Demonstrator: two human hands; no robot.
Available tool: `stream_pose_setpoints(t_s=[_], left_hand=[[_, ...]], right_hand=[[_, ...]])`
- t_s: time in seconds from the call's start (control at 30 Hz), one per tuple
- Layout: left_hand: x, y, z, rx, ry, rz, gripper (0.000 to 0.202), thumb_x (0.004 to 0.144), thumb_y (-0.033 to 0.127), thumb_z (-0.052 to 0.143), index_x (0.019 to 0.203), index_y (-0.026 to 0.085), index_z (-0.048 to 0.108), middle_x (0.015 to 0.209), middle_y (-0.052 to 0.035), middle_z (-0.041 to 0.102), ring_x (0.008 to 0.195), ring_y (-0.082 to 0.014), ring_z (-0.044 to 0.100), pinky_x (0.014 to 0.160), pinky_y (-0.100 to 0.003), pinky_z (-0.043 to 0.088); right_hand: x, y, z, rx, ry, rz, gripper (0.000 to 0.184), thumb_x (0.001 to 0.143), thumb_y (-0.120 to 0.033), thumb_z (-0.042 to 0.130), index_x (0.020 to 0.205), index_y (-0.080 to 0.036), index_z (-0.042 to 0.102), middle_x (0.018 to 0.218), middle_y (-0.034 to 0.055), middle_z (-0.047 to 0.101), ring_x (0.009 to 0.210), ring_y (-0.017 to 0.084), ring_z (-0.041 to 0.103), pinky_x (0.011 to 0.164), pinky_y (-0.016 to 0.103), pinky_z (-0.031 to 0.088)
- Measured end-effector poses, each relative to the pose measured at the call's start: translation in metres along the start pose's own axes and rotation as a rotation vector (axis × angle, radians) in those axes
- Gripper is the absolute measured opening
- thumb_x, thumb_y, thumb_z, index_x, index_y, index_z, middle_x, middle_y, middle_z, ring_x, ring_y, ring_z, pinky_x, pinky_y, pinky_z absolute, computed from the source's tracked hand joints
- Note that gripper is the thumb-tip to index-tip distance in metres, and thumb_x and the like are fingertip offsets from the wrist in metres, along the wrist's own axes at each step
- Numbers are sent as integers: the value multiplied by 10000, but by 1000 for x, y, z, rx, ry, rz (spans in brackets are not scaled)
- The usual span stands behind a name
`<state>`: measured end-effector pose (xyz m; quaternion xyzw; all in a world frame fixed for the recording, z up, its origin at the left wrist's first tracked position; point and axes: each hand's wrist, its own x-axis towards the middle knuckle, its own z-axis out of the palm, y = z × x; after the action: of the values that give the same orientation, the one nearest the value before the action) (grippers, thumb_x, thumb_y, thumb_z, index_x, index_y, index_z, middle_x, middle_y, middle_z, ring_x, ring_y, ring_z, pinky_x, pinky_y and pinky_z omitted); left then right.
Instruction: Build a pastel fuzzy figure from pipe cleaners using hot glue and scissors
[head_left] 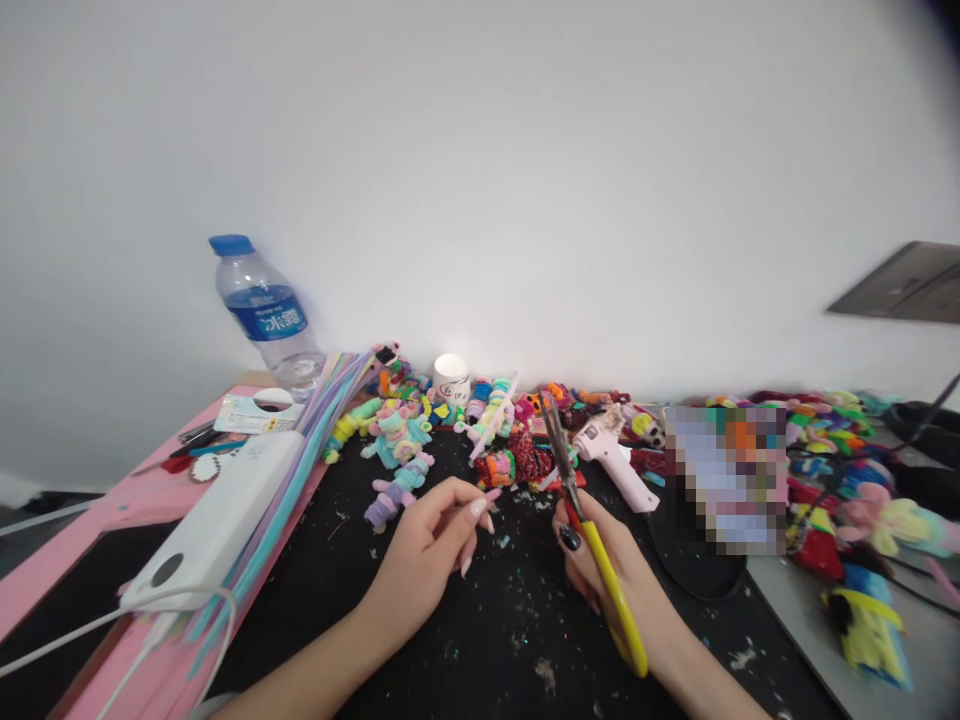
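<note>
Far left of the cup (451, 382), a white box (217, 515) is lying. A card (255, 414) is also lying left of the cup, but its print is looking too tiny to read. A bottle (259, 310) is leaning left of the cup, and its blue label is showing big white Chinese letters that are looking like 冰露. Long soft stems (262, 525) are lying in a bunch left of the cup. The cup is showing some dark marks that I am not managing to read.

In front of the cup, the left hand (435, 535) is pinching a pink bit (493, 494) between finger and thumb, over the black surface (517, 620). In front and to the right of the cup, the right hand (637, 575) is gripping a tool (602, 560) by its yellow handle, with its tip pointing up. A pink glue gun (622, 470) is resting right of the cup.

Fuzzy toys (401, 435) are sitting on both sides of the cup, and a yellow toy (870, 625) is lying far right of it. As far as I can judge, many toys are looking finished. The pink bit is not joining any toy yet, and the stems are lying long and unused.
</note>
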<state>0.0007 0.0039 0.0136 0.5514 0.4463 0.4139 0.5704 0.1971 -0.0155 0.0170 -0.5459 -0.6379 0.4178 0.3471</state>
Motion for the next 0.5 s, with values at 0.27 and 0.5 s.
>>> stream_pose_setpoints(t_s=[0.27, 0.5], left_hand=[[4, -5, -1, -187, 209, 97, 155, 897, 294, 456, 816, 184, 530, 560, 74, 459, 437, -38, 347, 454, -165, 291], [5, -9, 2, -294, 169, 85, 135, 899, 304, 458, 839, 195, 512, 472, 91, 382, 437, -52, 330, 444, -163, 271]], right_hand=[[-3, -11, 2, -466, -84, 66, 152, 710, -211, 536, 715, -214, 385, 695, -26, 510, 601, 135, 423, 551, 245, 313], [-5, -11, 10, -576, -100, 52, 138, 694, -212, 530, 698, -215, 392, 686, -18, 523, 603, 147, 435, 552, 251, 283]])
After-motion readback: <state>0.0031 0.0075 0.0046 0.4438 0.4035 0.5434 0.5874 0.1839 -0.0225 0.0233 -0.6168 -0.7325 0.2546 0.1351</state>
